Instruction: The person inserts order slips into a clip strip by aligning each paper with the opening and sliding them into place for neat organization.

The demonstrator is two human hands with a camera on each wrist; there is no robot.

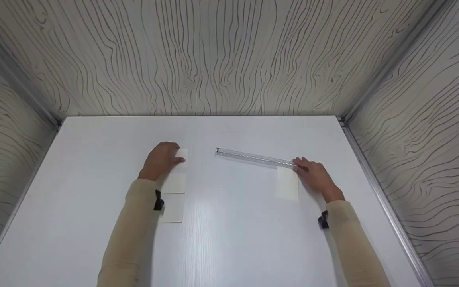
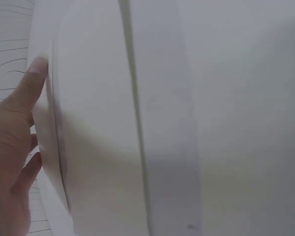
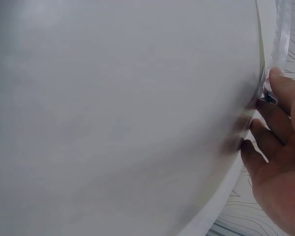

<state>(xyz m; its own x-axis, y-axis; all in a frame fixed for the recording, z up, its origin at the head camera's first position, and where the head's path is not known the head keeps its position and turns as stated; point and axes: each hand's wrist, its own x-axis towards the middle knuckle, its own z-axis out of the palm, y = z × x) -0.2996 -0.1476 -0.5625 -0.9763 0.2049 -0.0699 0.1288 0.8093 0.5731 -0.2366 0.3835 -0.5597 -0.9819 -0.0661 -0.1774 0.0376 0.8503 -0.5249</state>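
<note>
My left hand [image 1: 159, 161] rests at the top sheet of pale paper [image 1: 182, 153] in a column at the left, thumb and fingers spread apart across it. In the left wrist view, the left hand [image 2: 12, 142] has its fingertips right at that sheet's edge [image 2: 51, 147]. A clear ruler [image 1: 249, 156] slants across the right half of the table. My right hand [image 1: 314, 174] pinches the ruler's right end between thumb and fingers, just above another pale sheet [image 1: 287, 185]. In the right wrist view, the ruler [image 3: 282, 34] passes under the thumb of the right hand [image 3: 282, 132].
Two more pale sheets, a middle one [image 1: 175, 184] and a nearest one [image 1: 172, 213], lie below the left hand. The white table [image 1: 229, 243] meets a wood-grain panel [image 1: 197, 59] at the back, with a side panel [image 1: 424, 131] on the right.
</note>
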